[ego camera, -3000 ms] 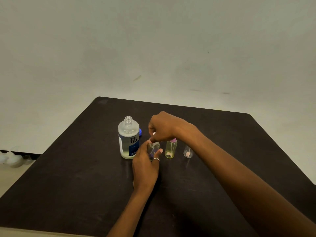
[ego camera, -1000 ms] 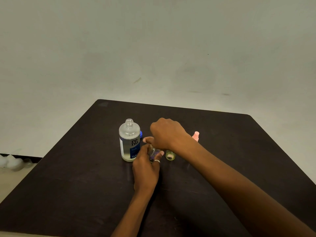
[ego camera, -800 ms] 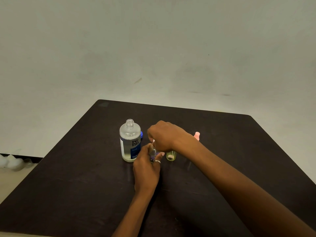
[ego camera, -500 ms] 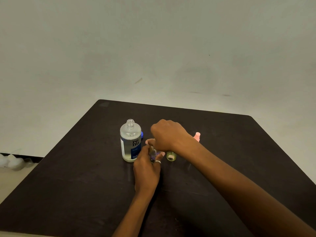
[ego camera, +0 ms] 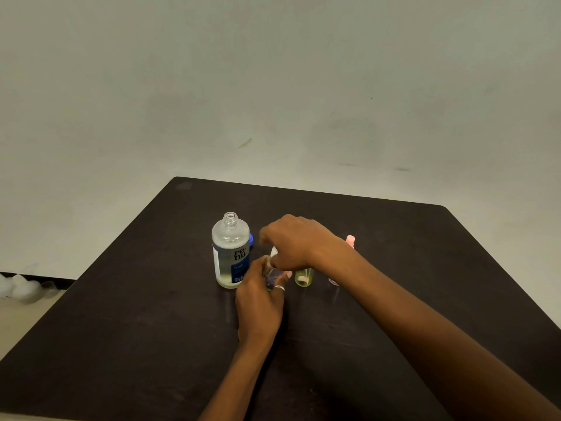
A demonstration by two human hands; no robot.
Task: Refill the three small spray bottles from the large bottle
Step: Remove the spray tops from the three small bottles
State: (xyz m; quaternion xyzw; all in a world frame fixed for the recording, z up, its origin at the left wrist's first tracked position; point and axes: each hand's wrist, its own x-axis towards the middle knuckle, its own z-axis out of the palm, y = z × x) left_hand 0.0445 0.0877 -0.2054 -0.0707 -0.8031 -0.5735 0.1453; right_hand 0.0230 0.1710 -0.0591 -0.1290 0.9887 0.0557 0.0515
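The dark brown wooden table (ego camera: 121, 329) carries everything. Near its middle the large clear plastic bottle with the blue label (ego camera: 230, 250) stands upright and uncapped, exactly as it did three seconds ago. The right hand (ego camera: 299, 243) is what has changed: it has sunk lower and rocked back and forth over the last second, its fingertips pinching a white spray head (ego camera: 273, 252). The left hand (ego camera: 258, 302), fingers curled, grips the small clear purple-tinted spray bottle (ego camera: 272, 276) at the large bottle's 4 o'clock. I judge the head is being twisted, though I cannot tell which way, so no pouring is under way. At this bottle's 3 o'clock stand a small yellow-green bottle (ego camera: 303, 277) and a small clear bottle (ego camera: 333, 281), mostly hidden by the wrist. A pink spray cap (ego camera: 350, 240) now shows at 1 o'clock. A round blue cap (ego camera: 250, 239) peeks out behind the large bottle.
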